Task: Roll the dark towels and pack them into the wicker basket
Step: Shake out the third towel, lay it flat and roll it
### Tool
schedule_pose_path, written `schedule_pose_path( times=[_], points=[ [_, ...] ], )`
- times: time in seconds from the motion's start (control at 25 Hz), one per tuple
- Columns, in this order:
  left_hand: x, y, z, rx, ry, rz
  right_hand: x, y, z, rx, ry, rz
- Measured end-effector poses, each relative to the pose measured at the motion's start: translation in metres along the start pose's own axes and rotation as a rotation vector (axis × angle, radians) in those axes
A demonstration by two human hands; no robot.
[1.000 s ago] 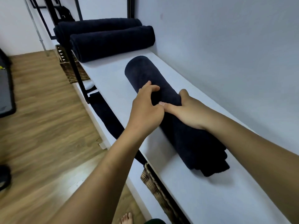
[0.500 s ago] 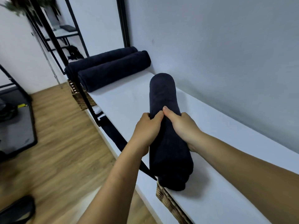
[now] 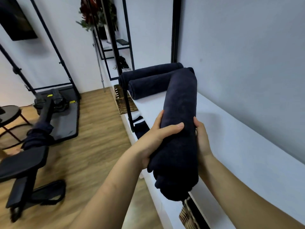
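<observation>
Both my hands hold the rolled towel (image 3: 179,129) at its middle. My left hand (image 3: 158,138) wraps it with the thumb across the top, and my right hand (image 3: 202,139) curls round the other side. The roll is lifted off the white worktop (image 3: 239,138), with its far end tilted up and its near end out past the front edge.

That near end looks lumpy and loose (the layers bulge unevenly). I judge it could sag or unwind, since my grip pins only the middle. Freeing either hand too soon would likely drop the outer flap open.

The near wicker basket (image 3: 186,215) peeks from below the worktop's edge, and the far wicker basket (image 3: 122,103) sits beside a black frame post (image 3: 129,113). The roll might snag on a post or rim going in.

Two rolled towels (image 3: 148,86) lie at the worktop's far end by the pale wall. To the left are a wood floor (image 3: 92,129), a dark mat (image 3: 66,121) and a round black table (image 3: 9,111).
</observation>
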State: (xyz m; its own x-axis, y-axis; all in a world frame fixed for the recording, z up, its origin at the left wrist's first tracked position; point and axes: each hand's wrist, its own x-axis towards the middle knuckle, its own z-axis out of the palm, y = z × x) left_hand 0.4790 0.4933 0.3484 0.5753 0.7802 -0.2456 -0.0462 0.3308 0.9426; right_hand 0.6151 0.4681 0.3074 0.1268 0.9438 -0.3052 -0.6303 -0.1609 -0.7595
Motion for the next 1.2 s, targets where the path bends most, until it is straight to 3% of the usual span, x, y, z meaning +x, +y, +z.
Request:
schedule_pose_path(
  times=[0.16, 0.24, 0.32, 0.4, 0.52, 0.6, 0.72, 0.84, 0.92, 1.2],
  points=[
    [0.011, 0.016, -0.026, 0.234, 0.035, 0.053, 0.009, -0.006, 0.014, -0.479, 0.128, -0.075],
    [0.019, 0.026, -0.043, 0.589, 0.063, 0.085, 0.013, -0.024, 0.032, -0.63, 0.25, -0.16],
    [0.02, 0.029, -0.056, 1.135, 0.058, 0.184, 0.022, -0.036, 0.056, -0.604, 0.275, -0.141],
    [0.017, 0.026, -0.07, 1.622, 0.063, 0.434, 0.039, -0.037, 0.082, -0.53, 0.342, -0.078],
    [0.013, 0.036, -0.097, 2.012, 0.063, 0.619, 0.071, -0.027, 0.116, -0.286, 0.506, -0.047],
    [0.016, 0.05, -0.119, 2.075, 0.031, 0.66, 0.085, -0.021, 0.132, -0.2, 0.525, -0.074],
    [0.032, 0.08, -0.161, 1.88, 0.02, 0.657, 0.103, -0.022, 0.147, -0.165, 0.503, -0.18],
    [0.053, 0.116, -0.208, 1.572, -0.084, 0.455, 0.116, -0.032, 0.163, -0.099, 0.482, -0.283],
    [0.066, 0.132, -0.225, 1.488, -0.122, 0.406, 0.127, -0.038, 0.172, -0.058, 0.465, -0.329],
    [0.112, 0.162, -0.247, 1.619, 0.155, 0.627, 0.176, -0.081, 0.182, -0.14, 0.433, -0.275]
  ],
)
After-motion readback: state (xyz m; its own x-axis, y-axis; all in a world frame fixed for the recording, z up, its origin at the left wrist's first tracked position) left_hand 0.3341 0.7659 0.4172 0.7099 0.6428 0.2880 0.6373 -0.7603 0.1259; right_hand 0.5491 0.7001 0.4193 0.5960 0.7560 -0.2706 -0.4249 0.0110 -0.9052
